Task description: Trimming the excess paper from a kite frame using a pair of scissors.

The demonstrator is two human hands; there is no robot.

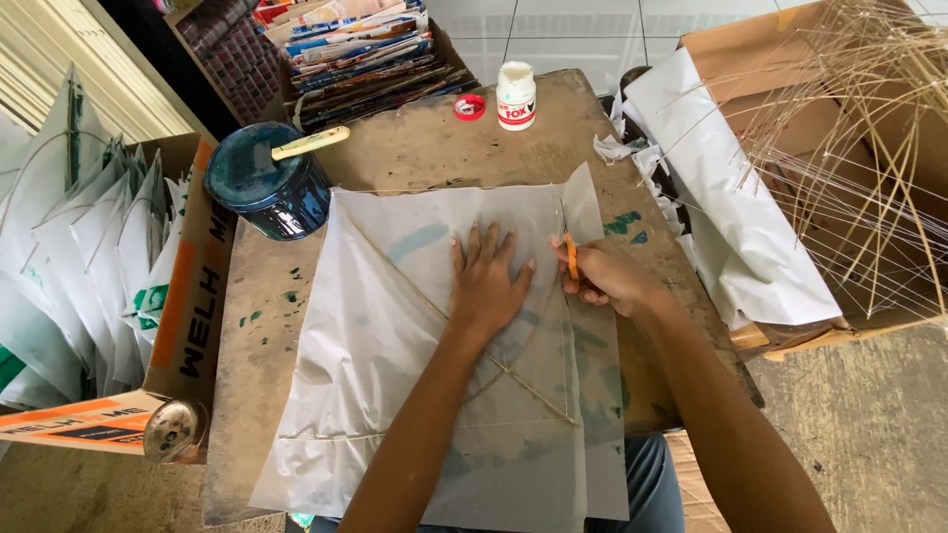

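Left hand flat, fingers spread, pinning thin kite paper over bamboo sticks; right hand grips orange cutter; paper likely light, tear-prone; best held flat.

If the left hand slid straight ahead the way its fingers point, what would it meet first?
Probably the thin stick along the far edge of the white paper sheet. The left hand lies flat on the sheet, fingers pointing away; past that edge, bare table.

Soft even daylight, faint shadows, sharp focus, wide-angle edge distortion.
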